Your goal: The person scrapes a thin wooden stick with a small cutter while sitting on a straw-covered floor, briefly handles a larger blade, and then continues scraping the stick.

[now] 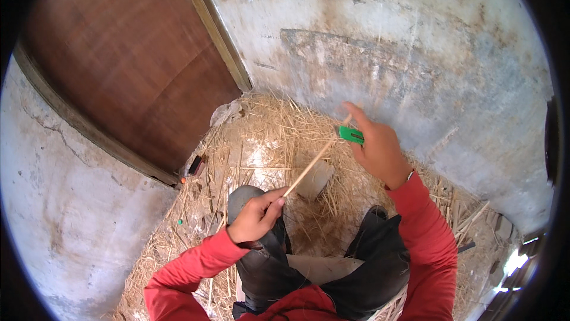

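My left hand (256,219), above my left knee, is closed round the lower end of a thin pale wooden stick (311,168). The stick slants up and away to the right. At its far end, my right hand (380,150) grips a green utility knife (351,135), with the blade end against or right beside the stick. The right index finger and thumb reach round the stick's tip; whether they press on it is hard to tell. Both forearms are in red sleeves.
Straw and shavings cover the floor (267,113) around my legs. A pale block (315,179) lies between my feet. A brown door (136,54) is at the far left, a stained wall (380,54) ahead. By the door lie a crumpled cloth or bag (227,113) and a small dark object (195,165).
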